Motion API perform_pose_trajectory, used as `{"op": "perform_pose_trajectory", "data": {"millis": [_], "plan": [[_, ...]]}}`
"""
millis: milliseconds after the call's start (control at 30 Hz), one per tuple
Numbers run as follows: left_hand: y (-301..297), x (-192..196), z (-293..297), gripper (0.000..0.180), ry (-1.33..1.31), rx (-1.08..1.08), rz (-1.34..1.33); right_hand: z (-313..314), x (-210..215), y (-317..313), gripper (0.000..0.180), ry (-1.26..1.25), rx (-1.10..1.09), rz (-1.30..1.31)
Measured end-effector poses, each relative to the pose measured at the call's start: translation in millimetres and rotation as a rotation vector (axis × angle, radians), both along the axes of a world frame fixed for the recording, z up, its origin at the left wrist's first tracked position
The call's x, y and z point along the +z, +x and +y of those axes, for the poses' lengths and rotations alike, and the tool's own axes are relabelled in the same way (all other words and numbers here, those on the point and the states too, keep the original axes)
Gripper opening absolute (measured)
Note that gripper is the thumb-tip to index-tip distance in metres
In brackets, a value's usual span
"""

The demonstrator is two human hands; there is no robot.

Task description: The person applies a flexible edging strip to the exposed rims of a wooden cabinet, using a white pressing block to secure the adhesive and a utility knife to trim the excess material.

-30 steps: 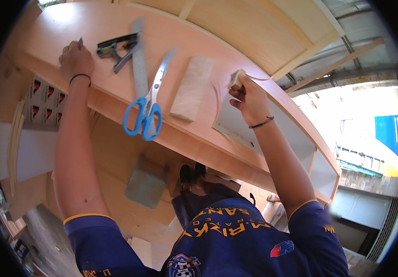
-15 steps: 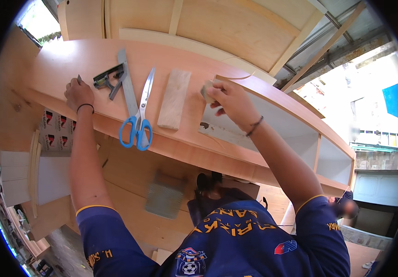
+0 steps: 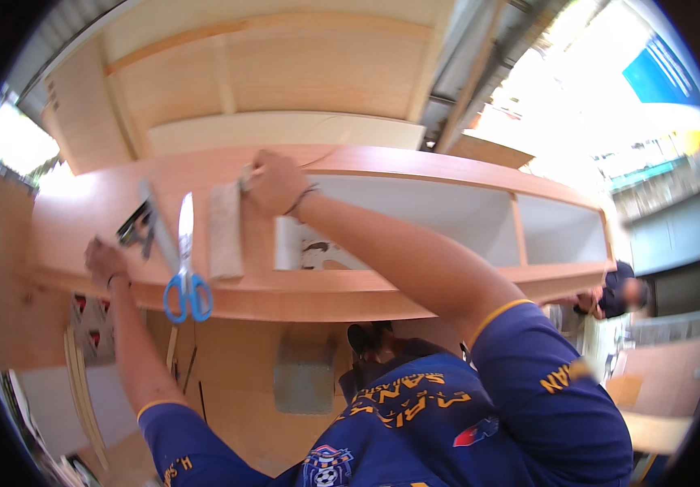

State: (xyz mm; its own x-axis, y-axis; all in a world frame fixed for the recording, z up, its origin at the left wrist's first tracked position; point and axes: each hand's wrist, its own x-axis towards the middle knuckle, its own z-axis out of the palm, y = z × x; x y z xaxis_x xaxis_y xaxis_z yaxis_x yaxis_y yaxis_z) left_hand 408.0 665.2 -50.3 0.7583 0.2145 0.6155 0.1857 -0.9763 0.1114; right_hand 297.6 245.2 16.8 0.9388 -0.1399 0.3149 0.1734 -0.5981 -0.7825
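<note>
My right hand (image 3: pixel 275 182) is closed round a small pale piece (image 3: pixel 246 174), mostly hidden by the fingers, just above the far end of a flat wooden block (image 3: pixel 226 235). My left hand (image 3: pixel 106 260) rests closed on the left part of the wood-look panel (image 3: pixel 82 207); a thin dark piece seems to stick out of it, blurred. Between the hands lie a combination square with a dark head (image 3: pixel 135 225) and steel blade, and scissors (image 3: pixel 187 296) with blue handles, blades pointing away from me.
To the right, the cabinet has open white-lined compartments (image 3: pixel 415 215) with a divider (image 3: pixel 518 227). A framed plywood panel (image 3: pixel 301 73) stands behind. A grey stool (image 3: pixel 304 375) is below the front edge. Another person (image 3: pixel 618 292) is at the far right.
My right hand has moved left, from beside the compartment opening to the block's far end, still holding the pale piece. The view has shifted; the left hand stays on the panel's left part.
</note>
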Motion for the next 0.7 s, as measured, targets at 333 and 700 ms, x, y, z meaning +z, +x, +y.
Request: {"op": "perform_pose_trajectory", "data": {"millis": [333, 700], "plan": [[-17.3, 34.6, -43.9, 0.036, -0.124, 0.167, 0.178, -1.9, 24.9, -13.6, 0.024, -0.103, 0.143, 0.22], [-1.1, 13.5, 10.5, 0.035, -0.066, 0.103, 0.067, -142.2, 65.7, -127.8, 0.015, -0.164, 0.054, -0.294]]}}
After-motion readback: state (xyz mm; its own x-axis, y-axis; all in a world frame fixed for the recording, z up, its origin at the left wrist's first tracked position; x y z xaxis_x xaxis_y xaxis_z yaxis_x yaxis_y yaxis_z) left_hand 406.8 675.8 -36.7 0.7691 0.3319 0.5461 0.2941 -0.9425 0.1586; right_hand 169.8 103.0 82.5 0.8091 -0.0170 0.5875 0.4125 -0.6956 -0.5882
